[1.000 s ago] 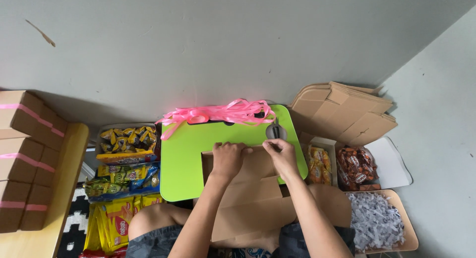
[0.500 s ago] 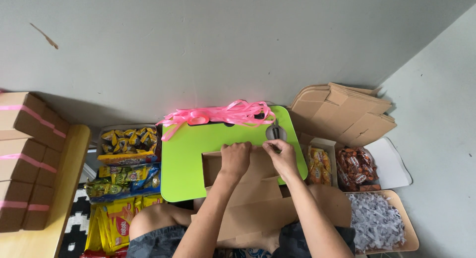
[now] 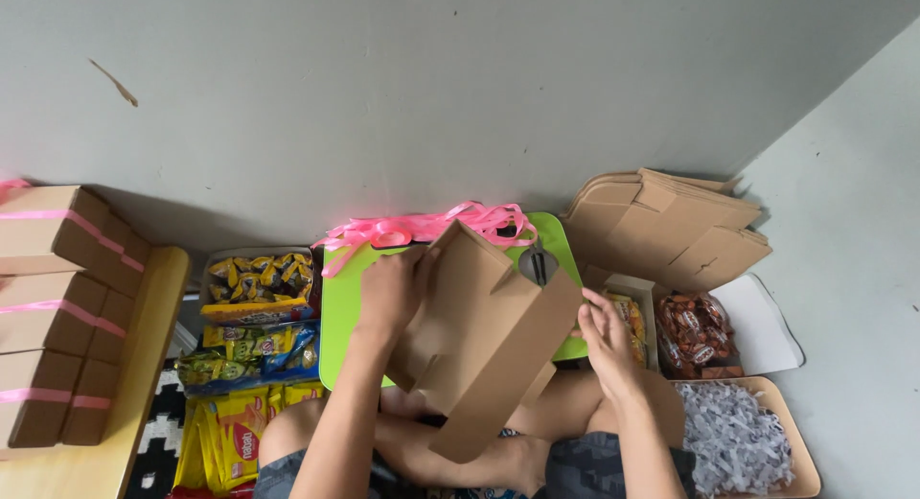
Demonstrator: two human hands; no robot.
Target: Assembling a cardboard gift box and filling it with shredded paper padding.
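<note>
Head view: the flat cardboard blank (image 3: 484, 341), pressed on the green table (image 3: 337, 312) a second ago, now stands lifted over the lap, tilted into box form; left hand (image 3: 388, 293) clasps its left panel, right hand (image 3: 606, 341) lies open-fingered against its right edge; pink ribbon (image 3: 422, 226) along the table's far edge

A green worktop (image 3: 337, 312) sits low against a grey wall (image 3: 431, 87), with a tangle of pink ribbon (image 3: 422, 227) along its far edge and a dark pair of scissors (image 3: 539, 265) just beside it. Closed brown boxes tied with pink ribbon (image 3: 57, 307) are stacked at the left. Trays of yellow snack packets (image 3: 254, 278) lie between them and the worktop. At the right lie flat cardboard blanks (image 3: 671, 226), a box of wrapped sweets (image 3: 695, 331) and a tray of shredded paper (image 3: 733, 437).
</note>
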